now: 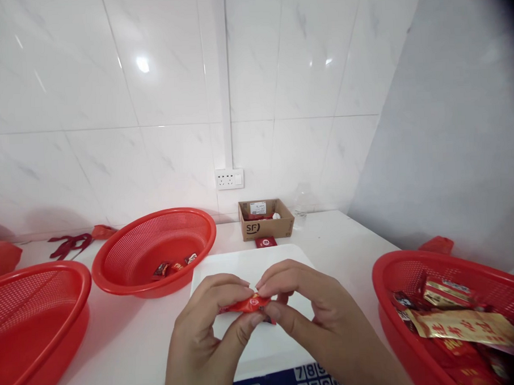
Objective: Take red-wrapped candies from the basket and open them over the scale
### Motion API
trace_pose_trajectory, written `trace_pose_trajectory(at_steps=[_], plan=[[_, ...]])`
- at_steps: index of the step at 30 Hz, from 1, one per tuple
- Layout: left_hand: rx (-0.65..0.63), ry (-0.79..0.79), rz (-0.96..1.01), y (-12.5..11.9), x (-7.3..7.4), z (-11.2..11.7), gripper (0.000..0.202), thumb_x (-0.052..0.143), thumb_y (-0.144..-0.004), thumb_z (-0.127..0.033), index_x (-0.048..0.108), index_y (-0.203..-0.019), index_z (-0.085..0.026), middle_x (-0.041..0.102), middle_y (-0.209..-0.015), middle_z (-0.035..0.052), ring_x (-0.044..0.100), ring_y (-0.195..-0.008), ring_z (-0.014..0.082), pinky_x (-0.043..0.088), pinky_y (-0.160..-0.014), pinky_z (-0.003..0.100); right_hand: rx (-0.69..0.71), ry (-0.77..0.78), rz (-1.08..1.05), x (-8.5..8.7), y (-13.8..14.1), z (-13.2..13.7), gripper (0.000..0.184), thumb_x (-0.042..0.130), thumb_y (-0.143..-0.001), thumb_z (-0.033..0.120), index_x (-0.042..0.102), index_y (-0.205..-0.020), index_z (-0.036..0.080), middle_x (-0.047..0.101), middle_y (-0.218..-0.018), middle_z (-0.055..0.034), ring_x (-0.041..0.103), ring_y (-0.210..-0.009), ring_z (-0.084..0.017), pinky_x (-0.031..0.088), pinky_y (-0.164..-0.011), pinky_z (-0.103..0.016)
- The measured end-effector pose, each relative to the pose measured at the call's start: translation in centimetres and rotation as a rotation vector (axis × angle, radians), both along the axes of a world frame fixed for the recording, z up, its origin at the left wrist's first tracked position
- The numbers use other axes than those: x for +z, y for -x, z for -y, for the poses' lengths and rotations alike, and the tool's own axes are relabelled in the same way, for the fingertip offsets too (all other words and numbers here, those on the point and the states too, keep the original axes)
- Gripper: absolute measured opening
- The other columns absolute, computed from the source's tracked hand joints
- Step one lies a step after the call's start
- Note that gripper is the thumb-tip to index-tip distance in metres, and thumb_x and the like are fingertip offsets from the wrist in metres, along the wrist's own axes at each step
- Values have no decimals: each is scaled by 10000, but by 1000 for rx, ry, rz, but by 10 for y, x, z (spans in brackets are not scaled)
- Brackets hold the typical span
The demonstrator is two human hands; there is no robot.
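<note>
Pinching a small shiny red packet (254,302), likely light and slippery, my left hand (207,319) and right hand (319,306) should hold its edges.

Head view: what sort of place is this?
Probably a small packing or weighing area: a white platform with a numbered keypad, apparently a scale; a red basket of wrapped packets; and a cardboard box near the tiled wall.

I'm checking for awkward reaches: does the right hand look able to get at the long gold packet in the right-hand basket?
Probably yes: the long gold packet lies uncovered in the open-topped red basket. The right hand, though, is busy gripping the small red packet.
</note>
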State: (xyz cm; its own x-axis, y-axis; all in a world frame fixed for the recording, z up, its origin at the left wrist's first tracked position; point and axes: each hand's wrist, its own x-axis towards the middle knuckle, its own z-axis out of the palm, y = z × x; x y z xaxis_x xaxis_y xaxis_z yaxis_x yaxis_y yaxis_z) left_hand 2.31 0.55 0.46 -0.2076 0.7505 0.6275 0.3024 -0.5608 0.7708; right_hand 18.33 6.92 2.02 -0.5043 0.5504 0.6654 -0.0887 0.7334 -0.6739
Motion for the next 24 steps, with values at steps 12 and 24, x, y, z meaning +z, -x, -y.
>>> trace_pose_trajectory(at_steps=[12,24], plan=[[-34,-31,7,-4,1,0,274,689,-820,-98,739,-930,-344,709,-899,-25,669,-840,152,551,-741,208,14,-80,-48,-2,-1,0,174,618,-907,89,671,-977,238,674,-946,-15,654,-878,-136,539,-746,-238],[-200,110,326,-9,5,4,136,757,-816,-210,762,-869,-335,739,-877,-36,687,-833,129,550,-758,163,-35,-214,-57,1,0,2,152,716,-861,166,658,-996,206,650,-936,-18,646,-836,-109,537,-748,-184]])
